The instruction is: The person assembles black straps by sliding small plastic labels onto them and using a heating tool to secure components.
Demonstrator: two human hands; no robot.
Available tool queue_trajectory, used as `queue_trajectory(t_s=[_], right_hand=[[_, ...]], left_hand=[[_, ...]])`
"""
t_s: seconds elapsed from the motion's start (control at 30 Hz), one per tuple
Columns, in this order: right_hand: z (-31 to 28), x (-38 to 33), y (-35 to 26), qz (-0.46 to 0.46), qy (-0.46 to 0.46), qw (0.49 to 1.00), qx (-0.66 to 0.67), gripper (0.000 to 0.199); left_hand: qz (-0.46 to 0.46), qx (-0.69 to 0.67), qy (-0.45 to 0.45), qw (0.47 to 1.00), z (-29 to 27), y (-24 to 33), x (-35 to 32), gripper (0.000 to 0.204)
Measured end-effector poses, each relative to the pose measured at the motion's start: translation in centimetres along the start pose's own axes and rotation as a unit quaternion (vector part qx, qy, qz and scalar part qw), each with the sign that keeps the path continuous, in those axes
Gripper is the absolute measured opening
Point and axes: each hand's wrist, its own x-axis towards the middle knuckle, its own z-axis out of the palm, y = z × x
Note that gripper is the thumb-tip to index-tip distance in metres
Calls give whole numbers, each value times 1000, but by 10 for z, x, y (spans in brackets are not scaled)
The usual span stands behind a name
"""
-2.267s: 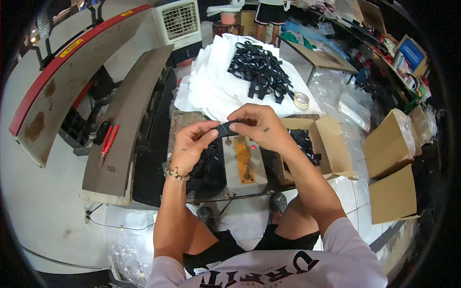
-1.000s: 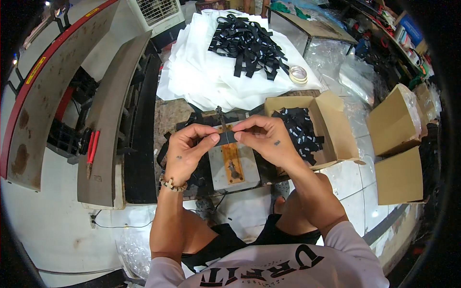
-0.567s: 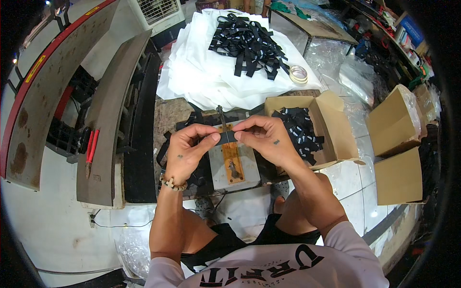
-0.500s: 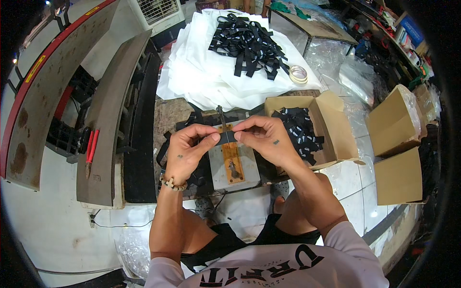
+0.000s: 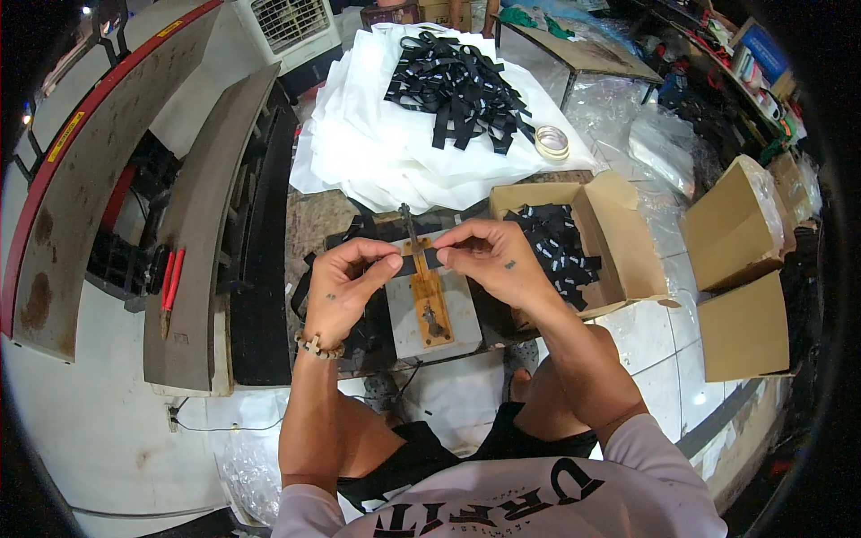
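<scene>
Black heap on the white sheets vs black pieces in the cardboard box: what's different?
Length: the black heap has longer strips, some looped; the boxed pieces look short.
Support: the heap lies loose on white sheets; the boxed pieces sit inside an open cardboard box.
Spread: the heap covers more of the view than the boxed pieces.
Shared: both are jumbled, black, with small light marks.

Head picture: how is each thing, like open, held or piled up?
Left hand, pinching the black strip
Right hand, pinching its other end
Black strip, too small to tell if cut through
White block, lying flat
Near box, open, black pieces inside
Black straps, heaped
White sheets, stacked unevenly
Tape, lying flat
Red pliers, lying down
Red-edged panel, tilted up
Cooler, can't tell if on
</scene>
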Motion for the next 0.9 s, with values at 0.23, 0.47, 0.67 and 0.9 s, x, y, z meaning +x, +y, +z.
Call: queue_trajectory(t_s=[0.23, 0.47, 0.67, 0.9], right_hand=[[-52, 13, 25, -50, -1, 926, -373, 13], [-55, 15, 27, -165, 71, 896, -405, 16], [15, -9, -32, -90, -57, 994, 10, 44], [1, -4, -24, -85, -34, 995, 45, 20]], left_hand=[[-4, 28, 13, 1000, -16, 13, -7, 14], [32, 32, 45, 998, -19, 20, -12, 19], [111, 12, -6, 994, 10, 18, -19, 18], [25, -13, -23, 999, -9, 24, -15, 18]])
